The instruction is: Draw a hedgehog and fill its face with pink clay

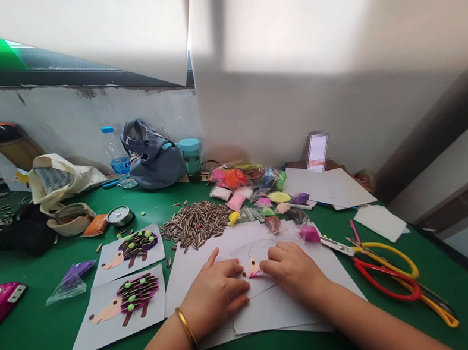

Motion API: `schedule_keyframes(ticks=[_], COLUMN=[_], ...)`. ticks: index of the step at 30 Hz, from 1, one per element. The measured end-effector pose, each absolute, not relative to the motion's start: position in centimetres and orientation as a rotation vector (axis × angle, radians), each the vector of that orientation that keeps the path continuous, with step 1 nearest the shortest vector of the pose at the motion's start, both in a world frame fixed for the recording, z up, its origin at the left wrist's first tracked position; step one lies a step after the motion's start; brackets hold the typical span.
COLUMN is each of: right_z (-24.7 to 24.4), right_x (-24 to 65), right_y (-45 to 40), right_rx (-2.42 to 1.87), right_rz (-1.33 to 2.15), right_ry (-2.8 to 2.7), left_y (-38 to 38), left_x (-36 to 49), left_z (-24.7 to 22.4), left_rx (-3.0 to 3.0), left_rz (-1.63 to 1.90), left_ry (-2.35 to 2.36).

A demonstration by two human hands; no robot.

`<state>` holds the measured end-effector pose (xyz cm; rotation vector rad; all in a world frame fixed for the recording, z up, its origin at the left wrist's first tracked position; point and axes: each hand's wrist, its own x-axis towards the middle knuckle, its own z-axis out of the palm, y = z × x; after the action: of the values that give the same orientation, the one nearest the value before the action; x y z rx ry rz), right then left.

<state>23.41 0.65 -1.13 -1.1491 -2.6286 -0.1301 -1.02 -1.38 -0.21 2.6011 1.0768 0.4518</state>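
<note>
My left hand (216, 293), a gold bangle at its wrist, lies on a white sheet of paper (267, 314) with its fingers stretched out. Its fingertips reach the edge of a small hedgehog face of peach modelling clay (253, 265), which has a dark eye, a dark nose and a thin magenta strip below. On the other side, my right hand (293, 270) has its fingers curled and pressed together against the face. Whatever they pinch is hidden. Behind the knuckles shows a drawn, rounded body outline (260, 247).
Two finished hedgehog pictures (136, 301) lie at left. Sunflower seeds (197, 223) are heaped behind the paper, beside bagged coloured clay (235, 181). Scissors with red and yellow handles (387, 274) lie at right. A blue bag (155, 165) and a water bottle (116, 153) stand by the wall.
</note>
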Motion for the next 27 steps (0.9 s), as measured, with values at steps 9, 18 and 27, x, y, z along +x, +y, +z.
schedule_keyframes(ticks=[9, 18, 27], right_z=[1.0, 0.9, 0.4], right_x=[22.3, 23.3, 24.8], right_y=[0.3, 0.7, 0.2], right_rx=[-1.076, -1.104, -1.249], right_rz=[-0.259, -0.057, 0.161], right_ry=[-2.744, -2.744, -2.494], left_y=[-1.3, -1.4, -1.4], left_x=[-1.0, -1.0, -0.9], left_z=[-0.5, -0.3, -0.3], left_rx=[2.606, 2.592, 2.552], left_rz=[0.458, 0.456, 0.557], left_ry=[1.074, 1.065, 1.073])
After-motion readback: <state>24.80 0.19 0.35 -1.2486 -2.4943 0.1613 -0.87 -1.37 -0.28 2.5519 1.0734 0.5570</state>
